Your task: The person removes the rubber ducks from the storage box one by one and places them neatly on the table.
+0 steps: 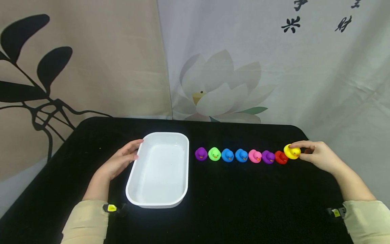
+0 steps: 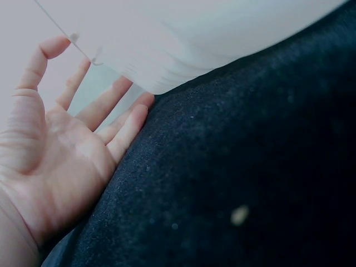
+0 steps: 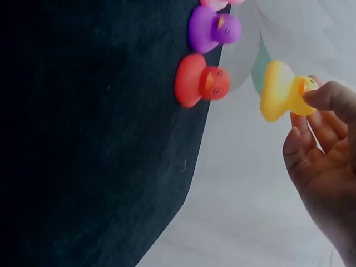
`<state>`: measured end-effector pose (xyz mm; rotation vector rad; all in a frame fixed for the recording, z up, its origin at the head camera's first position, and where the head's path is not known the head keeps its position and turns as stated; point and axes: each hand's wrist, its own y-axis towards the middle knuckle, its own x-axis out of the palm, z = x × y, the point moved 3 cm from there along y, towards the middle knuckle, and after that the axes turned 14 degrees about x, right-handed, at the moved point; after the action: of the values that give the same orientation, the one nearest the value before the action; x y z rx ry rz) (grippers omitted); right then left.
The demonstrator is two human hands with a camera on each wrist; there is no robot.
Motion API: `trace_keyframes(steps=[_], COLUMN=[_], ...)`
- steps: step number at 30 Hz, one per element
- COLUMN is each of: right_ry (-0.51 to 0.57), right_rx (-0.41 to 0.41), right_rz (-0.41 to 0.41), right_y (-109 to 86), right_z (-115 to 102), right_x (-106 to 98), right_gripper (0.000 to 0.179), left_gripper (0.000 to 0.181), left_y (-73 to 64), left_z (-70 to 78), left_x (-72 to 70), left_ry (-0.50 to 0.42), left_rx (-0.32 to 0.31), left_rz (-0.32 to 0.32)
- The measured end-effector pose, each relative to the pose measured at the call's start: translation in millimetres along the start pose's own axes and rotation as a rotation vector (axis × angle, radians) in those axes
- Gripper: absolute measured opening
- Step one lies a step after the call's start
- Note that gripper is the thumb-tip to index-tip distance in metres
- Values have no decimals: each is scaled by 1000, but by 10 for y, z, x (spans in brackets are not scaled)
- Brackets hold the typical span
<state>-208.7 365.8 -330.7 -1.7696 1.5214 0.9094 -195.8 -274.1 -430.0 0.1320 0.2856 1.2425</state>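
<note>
My right hand (image 1: pixel 324 157) pinches a yellow rubber duck (image 1: pixel 290 152) by its head, between thumb and fingers. In the right wrist view the yellow duck (image 3: pixel 275 92) is held up off the black cloth, apart from the red duck (image 3: pixel 190 80). A white rectangular tray (image 1: pixel 158 179) lies left of the middle, with nothing in it. At the tray's left rim rests my left hand (image 1: pixel 118 162), its fingers extended. From the left wrist, the fingertips (image 2: pixel 123 83) of that hand meet the tray's outer wall, and the palm faces it.
A row of rubber ducks runs from the tray's right side: purple (image 1: pixel 201 154), green (image 1: pixel 214 154), two blue (image 1: pixel 227 155), pink (image 1: pixel 254 156), another purple (image 1: pixel 268 157), then red. Black cloth (image 1: pixel 231 203) covers the table. Behind it hangs a printed curtain (image 1: pixel 225 67).
</note>
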Motion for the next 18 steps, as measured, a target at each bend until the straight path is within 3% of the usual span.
trace_keyframes(steps=[12, 18], right_ry=[2, 9], right_rx=[132, 156], right_rz=[-73, -97], right_y=[88, 128], right_z=[306, 401], right_x=[-50, -25], right_gripper=[37, 38], left_gripper=[58, 58], left_y=[-6, -3], left_z=[-9, -9], left_x=[-10, -7], left_ry=[4, 2], left_rx=[-3, 0], left_rz=[7, 3])
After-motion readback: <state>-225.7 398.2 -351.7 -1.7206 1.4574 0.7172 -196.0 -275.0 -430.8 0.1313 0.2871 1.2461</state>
